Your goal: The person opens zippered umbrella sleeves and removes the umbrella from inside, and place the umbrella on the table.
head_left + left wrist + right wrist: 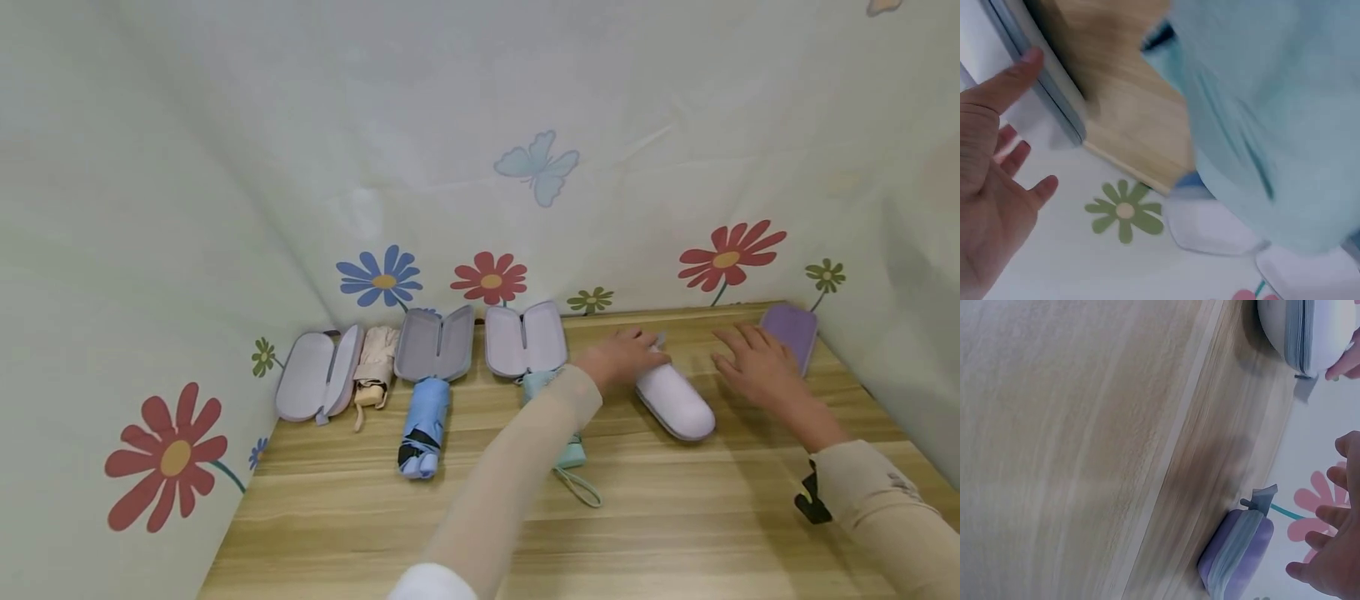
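Observation:
A closed pale lavender zip case [677, 402] lies at a slant on the table's right half. My left hand [626, 357] is over its far end; in the left wrist view the thumb lies along the case's grey zip edge [1060, 103], the other fingers spread and relaxed. My right hand [759, 373] hovers to the right of that case with fingers spread and nothing held. Just beyond the right hand is a closed purple zip case [793, 332], its grey zip and tab [1264, 499] showing in the right wrist view. Under the left forearm lies a mint green folded umbrella [572, 454], partly hidden.
Along the back stand opened zip cases: a pale one [303, 379], a grey one [418, 346] and another pale one [546, 337]. A beige folded umbrella [377, 358] and a blue one [427, 417] lie near them. Flower-printed cloth [360, 150] walls the table's back and sides.

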`<state>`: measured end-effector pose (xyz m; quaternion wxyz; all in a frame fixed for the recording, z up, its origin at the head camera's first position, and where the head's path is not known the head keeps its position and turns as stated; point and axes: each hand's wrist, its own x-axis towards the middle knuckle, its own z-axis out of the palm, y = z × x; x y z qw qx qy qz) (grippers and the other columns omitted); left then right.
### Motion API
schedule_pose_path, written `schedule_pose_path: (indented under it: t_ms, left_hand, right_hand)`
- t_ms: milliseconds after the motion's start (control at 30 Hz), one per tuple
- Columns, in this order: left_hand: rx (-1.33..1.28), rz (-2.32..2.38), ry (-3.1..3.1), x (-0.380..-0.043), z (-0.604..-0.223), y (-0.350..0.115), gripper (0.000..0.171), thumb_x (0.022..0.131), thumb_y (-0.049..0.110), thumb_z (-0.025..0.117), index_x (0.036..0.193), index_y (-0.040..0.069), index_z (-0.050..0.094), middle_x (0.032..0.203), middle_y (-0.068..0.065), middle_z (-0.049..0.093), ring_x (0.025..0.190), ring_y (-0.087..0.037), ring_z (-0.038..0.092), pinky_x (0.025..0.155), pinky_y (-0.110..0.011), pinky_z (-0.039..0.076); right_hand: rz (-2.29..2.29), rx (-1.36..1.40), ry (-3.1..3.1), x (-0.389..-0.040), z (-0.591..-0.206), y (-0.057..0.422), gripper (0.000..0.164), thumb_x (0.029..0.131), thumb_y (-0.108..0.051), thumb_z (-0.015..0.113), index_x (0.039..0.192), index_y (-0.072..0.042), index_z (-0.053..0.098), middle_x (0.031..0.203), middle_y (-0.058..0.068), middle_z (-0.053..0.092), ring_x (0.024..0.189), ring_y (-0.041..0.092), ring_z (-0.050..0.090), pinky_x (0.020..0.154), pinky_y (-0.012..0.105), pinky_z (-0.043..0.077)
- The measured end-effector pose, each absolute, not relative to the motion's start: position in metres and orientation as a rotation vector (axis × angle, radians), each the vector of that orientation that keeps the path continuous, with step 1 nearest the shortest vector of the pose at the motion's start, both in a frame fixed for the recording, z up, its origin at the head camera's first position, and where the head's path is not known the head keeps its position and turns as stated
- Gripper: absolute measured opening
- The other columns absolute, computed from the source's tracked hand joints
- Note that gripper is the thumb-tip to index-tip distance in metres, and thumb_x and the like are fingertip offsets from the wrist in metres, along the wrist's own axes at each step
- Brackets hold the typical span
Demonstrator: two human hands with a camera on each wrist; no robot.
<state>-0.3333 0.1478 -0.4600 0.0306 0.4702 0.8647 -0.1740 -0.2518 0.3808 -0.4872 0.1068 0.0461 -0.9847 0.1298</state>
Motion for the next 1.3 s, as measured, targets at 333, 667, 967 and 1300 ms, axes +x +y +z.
schedule_pose_path:
  t_ms: [333, 667, 967, 1300]
  left_hand:
    - [1.212, -0.394, 2.779, -0.337, -0.471, 0.138, 0.087, 0.09, 0.07, 0.059, 0.156, 0.019, 0.035, 0.159, 0.002, 0.035, 0.147, -0.014, 0.031, 0.117, -0.031, 0.032]
    - [1.187, -0.158, 2.692, -0.342, -0.479, 0.126, 0.09, 0.094, 0.065, 0.059, 0.163, 0.026, 0.016, 0.168, 0.003, 0.019, 0.153, -0.017, 0.021, 0.122, -0.039, 0.023]
    - [1.589, -0.338, 2.427, -0.36, -0.48, 0.116, 0.086, 0.105, 0.046, 0.052, 0.163, 0.035, -0.01, 0.171, 0.007, -0.012, 0.157, -0.021, -0.01, 0.126, -0.04, 0.007]
    - [1.477, -0.343, 2.533, -0.349, -0.476, 0.124, 0.082, 0.106, 0.046, 0.049, 0.163, 0.034, -0.009, 0.171, 0.008, -0.011, 0.157, -0.019, -0.004, 0.125, -0.039, 0.011]
  right_hand:
    - [0.446, 0.099, -2.902, -0.251, -0.489, 0.38, 0.054, 0.107, -0.036, 0.047, 0.148, -0.001, 0.043, 0.151, 0.038, 0.028, 0.135, 0.063, 0.024, 0.101, 0.081, 0.02]
    - [0.473, 0.12, -2.908, -0.25, -0.491, 0.375, 0.053, 0.107, -0.034, 0.048, 0.148, -0.001, 0.042, 0.15, 0.037, 0.028, 0.134, 0.063, 0.023, 0.099, 0.082, 0.021]
    - [0.447, 0.117, -2.92, -0.25, -0.488, 0.374, 0.053, 0.108, -0.036, 0.045, 0.148, -0.001, 0.041, 0.15, 0.038, 0.028, 0.134, 0.064, 0.024, 0.098, 0.081, 0.022]
    - [0.412, 0.13, -2.972, -0.25, -0.483, 0.371, 0.062, 0.109, -0.042, 0.039, 0.152, 0.003, 0.036, 0.153, 0.037, 0.027, 0.138, 0.061, 0.02, 0.101, 0.08, 0.02]
